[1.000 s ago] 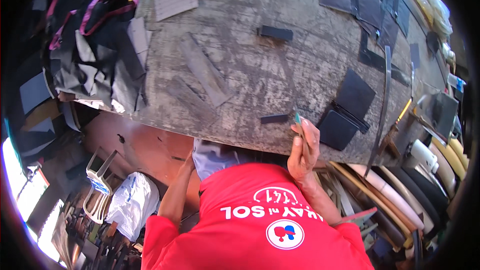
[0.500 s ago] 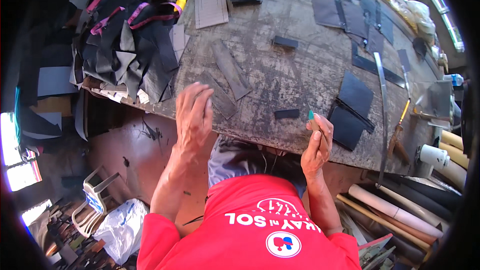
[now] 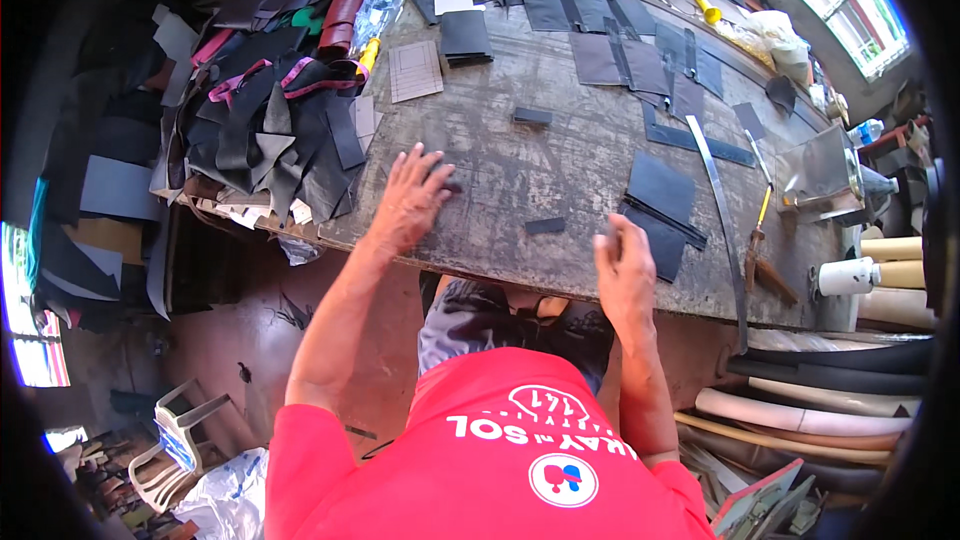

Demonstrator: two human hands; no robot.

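One splayed left hand [image 3: 408, 202] and curled right hand [image 3: 627, 272], grip unclear, flank open tabletop [image 3: 490, 195] near its edge [image 3: 500, 278].

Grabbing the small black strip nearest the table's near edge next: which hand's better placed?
Right hand, probably: it's closer, just right of the strip, though whether it holds anything isn't clear. The left hand is farther off, with something dark beside it.

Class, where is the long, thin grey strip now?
In the head view, the strip lies on the right side of the table, between the black panels and the yellow-shafted tool.
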